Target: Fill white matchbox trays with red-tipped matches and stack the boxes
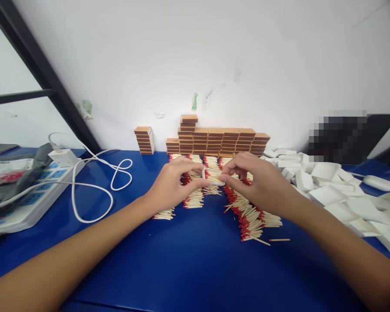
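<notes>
My left hand (172,181) pinches the left end of a small white matchbox tray (203,173) between thumb and fingers, above the matches on the table. Red-headed matches (214,176) lie in the tray, heads toward my left hand. At the other end, the thumb and forefinger of my right hand (258,180) close on the bare ends of these matches; whether they also grip the tray is hidden. Below and behind both hands, loose matches (253,223) are spread in rough rows, partly covered by my fingers. One single match (279,240) lies apart at the front right.
Stacked brown matchboxes (214,141) line the wall, with a separate stack (144,141) to their left. White empty trays (341,190) are heaped at right, near a dark tablet-like panel (377,136). A power strip (38,195) and white cable (73,190) occupy the blue table's (181,260) left.
</notes>
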